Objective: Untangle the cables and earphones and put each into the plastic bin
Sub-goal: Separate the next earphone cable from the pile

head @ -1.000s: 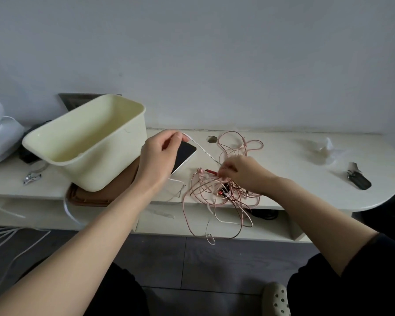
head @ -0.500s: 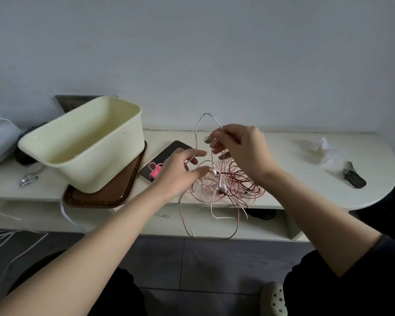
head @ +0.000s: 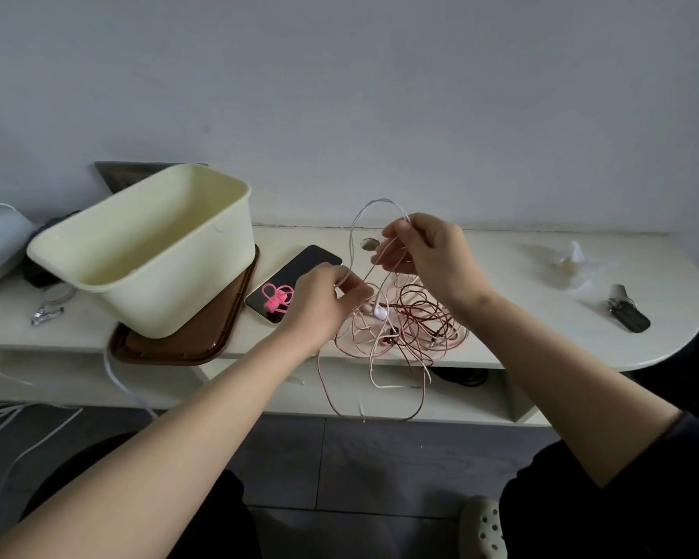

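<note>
A tangle of pale pink and dark red cables (head: pixel 404 324) lies on the cream shelf (head: pixel 501 316), with loops hanging over its front edge. A white earphone cord (head: pixel 354 223) arches up from the tangle between my two hands. My left hand (head: pixel 323 300) pinches one end of that arch. My right hand (head: pixel 424 252) grips the other side, lifted above the tangle. A white earbud (head: pixel 379 312) dangles just under my left fingers. The cream plastic bin (head: pixel 146 252) stands tilted on a brown tray (head: pixel 178 349) to the left, and what I see of its inside is bare.
A black phone (head: pixel 299 272) with a pink coiled tie (head: pixel 277 298) on it lies between the bin and the tangle. Crumpled clear plastic (head: pixel 569 264) and a dark key fob (head: pixel 628 314) sit at the right. White cords (head: pixel 13 429) trail on the floor at the left.
My left hand left the phone and came to the tangle. My right hand rose from the pile, pulling a white cord up into an arch. Now both hands grip that cord.
</note>
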A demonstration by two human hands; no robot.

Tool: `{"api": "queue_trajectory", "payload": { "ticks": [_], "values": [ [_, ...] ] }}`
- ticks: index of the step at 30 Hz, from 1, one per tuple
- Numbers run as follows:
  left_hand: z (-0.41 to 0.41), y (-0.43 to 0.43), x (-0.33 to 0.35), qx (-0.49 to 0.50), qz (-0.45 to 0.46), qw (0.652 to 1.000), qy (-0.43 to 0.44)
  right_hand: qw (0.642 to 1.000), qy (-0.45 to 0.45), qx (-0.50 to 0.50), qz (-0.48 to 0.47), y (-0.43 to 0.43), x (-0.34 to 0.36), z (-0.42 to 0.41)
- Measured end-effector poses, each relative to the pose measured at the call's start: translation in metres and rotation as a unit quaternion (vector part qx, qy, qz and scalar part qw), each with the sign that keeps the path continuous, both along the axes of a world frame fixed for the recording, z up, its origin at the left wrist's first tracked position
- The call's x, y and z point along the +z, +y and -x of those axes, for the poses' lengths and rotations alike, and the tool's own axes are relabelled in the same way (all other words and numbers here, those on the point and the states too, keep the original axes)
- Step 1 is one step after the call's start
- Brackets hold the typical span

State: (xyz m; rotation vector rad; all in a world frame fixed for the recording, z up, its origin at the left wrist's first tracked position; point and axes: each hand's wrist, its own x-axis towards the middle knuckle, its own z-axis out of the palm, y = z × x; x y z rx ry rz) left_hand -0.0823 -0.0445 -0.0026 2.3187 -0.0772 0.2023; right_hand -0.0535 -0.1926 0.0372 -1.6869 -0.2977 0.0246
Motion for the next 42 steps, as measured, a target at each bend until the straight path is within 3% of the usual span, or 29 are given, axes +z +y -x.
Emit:
{"api": "queue_trajectory", "payload": {
  "ticks": [7,11,14,20,24,30,38,42],
  "values": [
    [-0.007,0.006,0.000,0.042,0.009,0.999,-0.013,0.998,0.046,0.019,0.041,0.006,-0.009,0.002],
    [-0.007,0.006,-0.004,0.012,0.034,0.999,0.040,0.998,0.056,0.033,0.008,0.008,-0.008,0.003],
    [-0.005,0.007,-0.006,-0.017,-0.015,0.998,0.060,0.998,0.048,0.038,0.017,0.007,-0.009,0.003],
    [-0.006,0.012,-0.010,0.016,-0.054,0.993,0.105,0.998,0.052,0.017,0.031,0.009,-0.016,0.000],
    [-0.005,0.011,-0.010,-0.005,-0.063,0.991,0.118,0.998,0.050,-0.011,0.038,0.008,-0.020,-0.003],
    [-0.003,0.007,-0.013,-0.049,-0.063,0.974,0.212,0.998,0.044,-0.021,0.045,0.008,-0.021,-0.003],
    [-0.002,0.011,-0.013,-0.032,-0.044,0.974,0.219,0.997,0.038,-0.020,0.060,0.006,-0.020,-0.004],
    [-0.001,0.010,-0.006,-0.012,-0.029,0.983,0.179,0.997,0.034,-0.032,0.069,0.004,-0.022,-0.006]
  ]
}}
